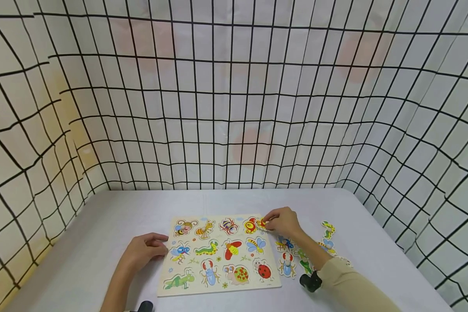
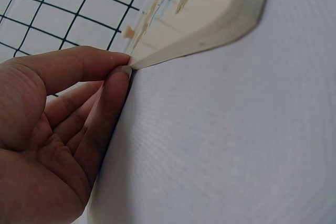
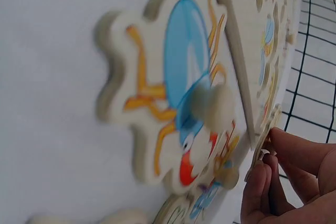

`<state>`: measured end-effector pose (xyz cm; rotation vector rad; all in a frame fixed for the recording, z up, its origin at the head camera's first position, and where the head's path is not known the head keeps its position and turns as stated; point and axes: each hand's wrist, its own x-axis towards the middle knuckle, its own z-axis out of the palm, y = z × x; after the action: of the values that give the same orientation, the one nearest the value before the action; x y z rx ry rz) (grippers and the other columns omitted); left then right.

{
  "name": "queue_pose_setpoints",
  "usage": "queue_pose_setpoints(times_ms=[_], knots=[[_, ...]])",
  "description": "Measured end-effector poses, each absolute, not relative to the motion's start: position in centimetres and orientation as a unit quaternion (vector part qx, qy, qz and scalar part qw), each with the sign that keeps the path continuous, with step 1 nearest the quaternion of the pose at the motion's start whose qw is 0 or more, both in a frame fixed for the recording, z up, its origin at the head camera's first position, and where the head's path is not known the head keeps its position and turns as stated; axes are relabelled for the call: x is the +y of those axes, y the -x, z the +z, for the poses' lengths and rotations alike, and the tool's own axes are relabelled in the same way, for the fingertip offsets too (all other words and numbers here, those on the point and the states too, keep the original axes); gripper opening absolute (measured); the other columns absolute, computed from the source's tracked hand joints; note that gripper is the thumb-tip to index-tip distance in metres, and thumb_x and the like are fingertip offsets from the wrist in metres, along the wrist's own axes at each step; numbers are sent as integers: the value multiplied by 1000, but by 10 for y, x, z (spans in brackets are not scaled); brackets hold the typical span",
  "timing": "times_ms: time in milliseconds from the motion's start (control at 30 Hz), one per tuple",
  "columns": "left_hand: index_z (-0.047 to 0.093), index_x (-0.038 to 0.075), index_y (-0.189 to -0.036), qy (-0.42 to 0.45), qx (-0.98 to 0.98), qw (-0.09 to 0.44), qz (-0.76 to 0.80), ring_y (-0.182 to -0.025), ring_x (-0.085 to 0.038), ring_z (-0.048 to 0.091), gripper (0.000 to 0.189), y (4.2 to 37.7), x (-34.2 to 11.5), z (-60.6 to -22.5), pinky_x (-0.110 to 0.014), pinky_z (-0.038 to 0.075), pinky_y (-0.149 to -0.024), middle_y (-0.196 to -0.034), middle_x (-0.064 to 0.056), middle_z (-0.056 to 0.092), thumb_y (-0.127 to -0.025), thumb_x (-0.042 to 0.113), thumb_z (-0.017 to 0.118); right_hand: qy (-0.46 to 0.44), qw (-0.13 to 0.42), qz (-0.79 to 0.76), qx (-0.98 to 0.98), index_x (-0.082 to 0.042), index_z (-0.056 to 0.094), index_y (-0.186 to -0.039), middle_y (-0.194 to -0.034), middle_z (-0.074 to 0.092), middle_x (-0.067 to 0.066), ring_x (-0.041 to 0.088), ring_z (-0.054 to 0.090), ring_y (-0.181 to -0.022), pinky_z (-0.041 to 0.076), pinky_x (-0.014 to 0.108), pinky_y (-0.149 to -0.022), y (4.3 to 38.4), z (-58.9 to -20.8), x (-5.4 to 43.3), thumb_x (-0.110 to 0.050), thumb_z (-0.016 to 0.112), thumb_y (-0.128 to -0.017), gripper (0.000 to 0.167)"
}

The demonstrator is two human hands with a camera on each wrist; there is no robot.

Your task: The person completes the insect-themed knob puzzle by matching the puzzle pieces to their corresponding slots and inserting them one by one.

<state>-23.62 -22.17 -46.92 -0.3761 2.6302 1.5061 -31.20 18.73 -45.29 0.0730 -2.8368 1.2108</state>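
A light wooden insect puzzle board (image 1: 203, 284) lies flat on the white table. My left hand (image 1: 142, 251) is at its left edge; in the left wrist view, the thumb and a finger (image 2: 84, 69) pinch the board's edge. At the board's far right corner, my right hand (image 1: 284, 222) pinches a red-and-yellow puzzle piece (image 1: 261, 223), partly hidden by the fingers. The right wrist view shows that piece (image 3: 259, 148) edge-on between the fingertips. Nearer that wrist camera lies a blue beetle piece (image 3: 186, 45) with a round wooden knob.
Right of the board, under and beside my right forearm, lie several loose pieces: a blue beetle (image 1: 287, 265), a green piece (image 1: 304, 261), a caterpillar (image 1: 328, 229) and a blue-winged piece (image 1: 327, 245). A white wall with a black grid (image 1: 230, 130) encloses the table.
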Motion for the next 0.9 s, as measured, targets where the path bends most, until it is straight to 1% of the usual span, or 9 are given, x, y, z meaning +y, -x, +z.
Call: queue_pose_setpoints(times_ms=[200, 400, 533, 700, 900], knots=[[71, 2, -117, 121, 860, 44, 494, -72, -17, 62, 35, 235, -221, -467, -28, 52, -67, -82, -2, 72, -83, 6, 77, -37, 30, 392, -919, -9, 80, -84, -79, 72, 2, 16, 61, -72, 47, 28, -63, 310, -451, 169, -6, 81, -77, 7], [71, 3, -117, 122, 861, 47, 492, -71, -17, 62, 35, 234, -221, -466, -28, 51, -67, -83, -2, 71, -83, 7, 77, -28, 16, 393, -919, -9, 80, -84, -80, 72, 2, 18, 60, -76, 45, 27, -64, 305, -447, 155, -3, 80, -76, 10], [71, 3, -118, 122, 862, 47, 490, -71, -17, 62, 36, 235, -221, -466, -28, 50, -68, -83, -3, 71, -83, 8, 77, -35, 17, 393, -919, -8, 80, -84, -80, 72, 2, 18, 58, -75, 44, 28, -63, 304, -446, 151, -1, 79, -77, 10], [71, 3, -118, 125, 862, 47, 489, -72, -17, 62, 36, 235, -221, -466, -28, 51, -68, -83, -3, 71, -83, 7, 77, -44, 18, 395, -918, -8, 79, -84, -81, 71, 2, 17, 58, -72, 46, 28, -61, 305, -448, 147, -1, 78, -79, 9], [71, 3, -118, 128, 861, 49, 490, -72, -17, 62, 36, 235, -222, -467, -28, 51, -68, -84, -3, 72, -83, 8, 78, -36, 18, 392, -919, -7, 80, -85, -83, 71, 3, 17, 58, -73, 46, 27, -60, 305, -449, 144, -1, 78, -80, 9]])
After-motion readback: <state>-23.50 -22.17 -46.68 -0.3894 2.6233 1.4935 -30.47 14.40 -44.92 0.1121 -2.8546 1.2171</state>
